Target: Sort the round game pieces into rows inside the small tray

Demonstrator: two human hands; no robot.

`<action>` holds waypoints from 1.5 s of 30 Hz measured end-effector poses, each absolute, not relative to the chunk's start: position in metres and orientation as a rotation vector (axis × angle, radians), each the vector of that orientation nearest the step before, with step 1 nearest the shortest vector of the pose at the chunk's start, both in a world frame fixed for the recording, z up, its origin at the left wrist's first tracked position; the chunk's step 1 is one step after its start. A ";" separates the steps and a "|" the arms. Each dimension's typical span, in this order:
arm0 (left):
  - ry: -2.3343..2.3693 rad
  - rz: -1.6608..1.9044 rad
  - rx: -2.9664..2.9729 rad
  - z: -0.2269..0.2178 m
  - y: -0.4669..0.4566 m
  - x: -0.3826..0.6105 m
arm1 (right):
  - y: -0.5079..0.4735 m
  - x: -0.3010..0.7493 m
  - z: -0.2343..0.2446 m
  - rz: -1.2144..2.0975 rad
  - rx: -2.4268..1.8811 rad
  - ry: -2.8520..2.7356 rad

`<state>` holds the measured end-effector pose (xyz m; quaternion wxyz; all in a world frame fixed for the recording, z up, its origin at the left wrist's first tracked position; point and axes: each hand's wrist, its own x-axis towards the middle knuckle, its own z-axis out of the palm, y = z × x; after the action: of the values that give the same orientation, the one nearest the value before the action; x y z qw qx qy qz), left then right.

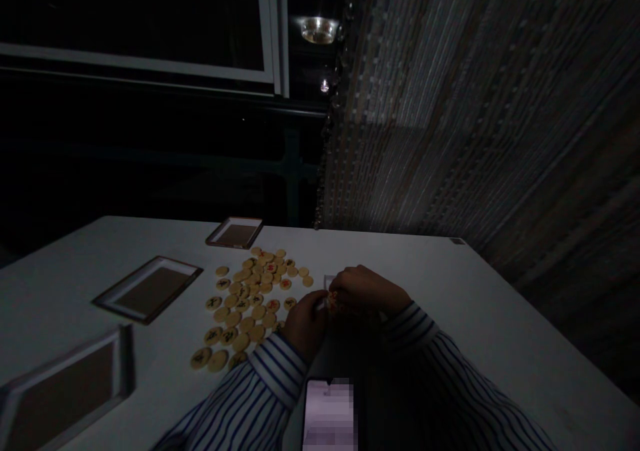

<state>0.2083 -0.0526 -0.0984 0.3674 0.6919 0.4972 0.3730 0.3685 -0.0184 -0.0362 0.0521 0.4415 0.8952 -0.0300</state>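
Observation:
Several round wooden game pieces [253, 298] with red or black characters lie scattered on the white table [480, 318]. My left hand [305, 323] and my right hand [364, 290] meet just right of the pile, fingers curled together around a small piece [332, 299] with red marking. Both wrists wear striped sleeves. The dim light hides how the fingers grip it.
Three shallow brown trays with pale rims lie on the table's left: a small far tray [235, 232], a middle tray [149, 288], a near tray [60, 388]. A lit phone [329, 414] sits at the near edge. A bamboo blind [475, 104] hangs behind.

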 end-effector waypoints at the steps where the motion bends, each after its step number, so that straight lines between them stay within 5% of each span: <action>1: 1.271 0.956 1.773 -0.099 -0.053 0.208 | -0.019 0.369 -0.036 -0.088 1.340 2.730; 45: 1.253 0.981 1.735 -0.105 -0.051 0.208 | -0.021 0.386 -0.012 0.004 1.519 2.683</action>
<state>0.2084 -0.0505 -0.1053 0.3834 0.6807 0.4916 0.3847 0.3862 -0.0209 -0.0117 0.0293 0.4926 0.8698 0.0014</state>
